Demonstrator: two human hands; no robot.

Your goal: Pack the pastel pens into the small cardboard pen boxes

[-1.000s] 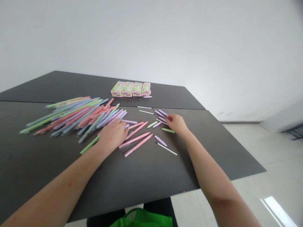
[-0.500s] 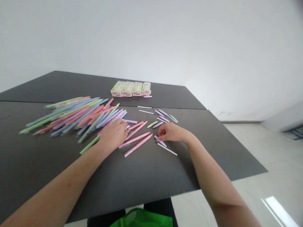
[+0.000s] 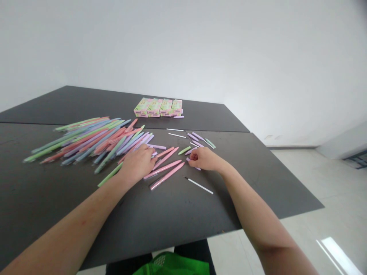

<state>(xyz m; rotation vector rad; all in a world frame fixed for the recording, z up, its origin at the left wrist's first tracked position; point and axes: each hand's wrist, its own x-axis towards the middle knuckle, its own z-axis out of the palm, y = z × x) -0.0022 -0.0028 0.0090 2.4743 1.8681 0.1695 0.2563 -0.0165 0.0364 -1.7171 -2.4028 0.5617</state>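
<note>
Head view: the left hand (image 3: 139, 161), fingers curled, rests at the edge of a pen pile (image 3: 96, 142) spreading toward its ten o'clock; pink pens (image 3: 168, 175) lie at its four. The right hand (image 3: 205, 158), fingers bunched nearly closed, is at a lilac pen piece (image 3: 197, 168), a white refill (image 3: 199, 185) just past its six. Whether either grips anything, I cannot tell.
</note>
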